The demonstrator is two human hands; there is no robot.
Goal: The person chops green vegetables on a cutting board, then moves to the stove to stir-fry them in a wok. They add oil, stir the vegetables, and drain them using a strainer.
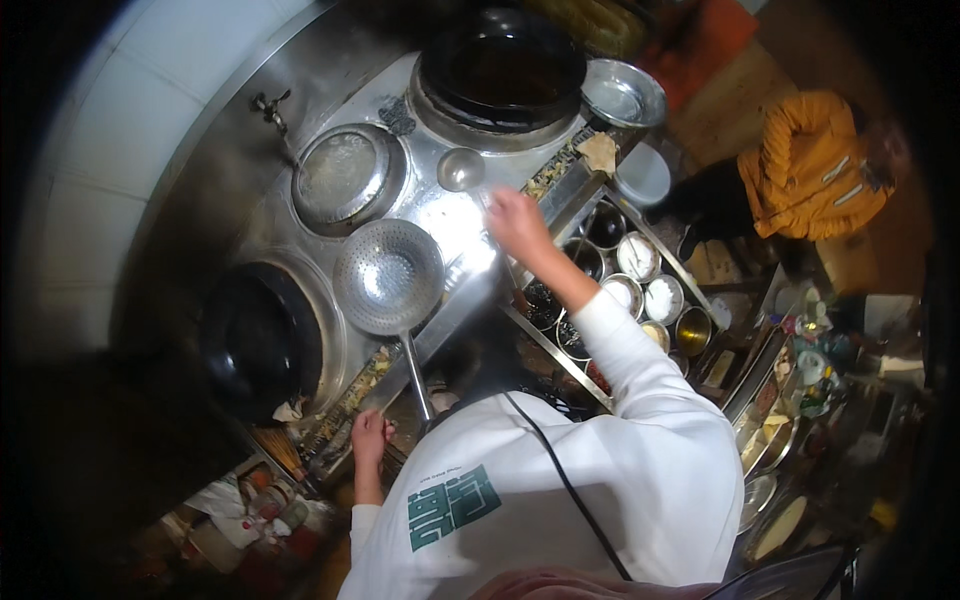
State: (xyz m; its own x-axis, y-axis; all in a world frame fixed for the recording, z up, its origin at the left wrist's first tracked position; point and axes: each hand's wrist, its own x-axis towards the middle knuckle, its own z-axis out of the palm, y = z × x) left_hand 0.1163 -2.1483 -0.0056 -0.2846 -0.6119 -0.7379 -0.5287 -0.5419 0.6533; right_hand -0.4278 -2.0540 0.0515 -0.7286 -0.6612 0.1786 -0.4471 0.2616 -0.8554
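Observation:
My right hand (pixel 517 223) is closed around the handle of a steel ladle (pixel 460 169), its bowl over the bright steel range top (pixel 442 210). Lower left, a perforated steel skimmer (pixel 388 277) rests on the range, its handle reaching over the front edge towards my body. My left hand (pixel 371 436) is at the front edge, below the skimmer's handle, with fingers curled; whether it holds anything is unclear. An upturned metal pan (pixel 343 176) covers the middle burner. On the left burner sits a dark wok (pixel 259 341); the far burner carries a large black wok (pixel 510 71) with dark contents.
A tap (pixel 271 111) stands at the back wall. Food scraps line the gutter (pixel 556 171). At right are a metal basin (pixel 624 94), a white bucket (pixel 643 174) and several seasoning pots (pixel 664 300). A person in an orange jacket (pixel 814 169) is beyond. A bamboo brush (pixel 279 451) lies lower left.

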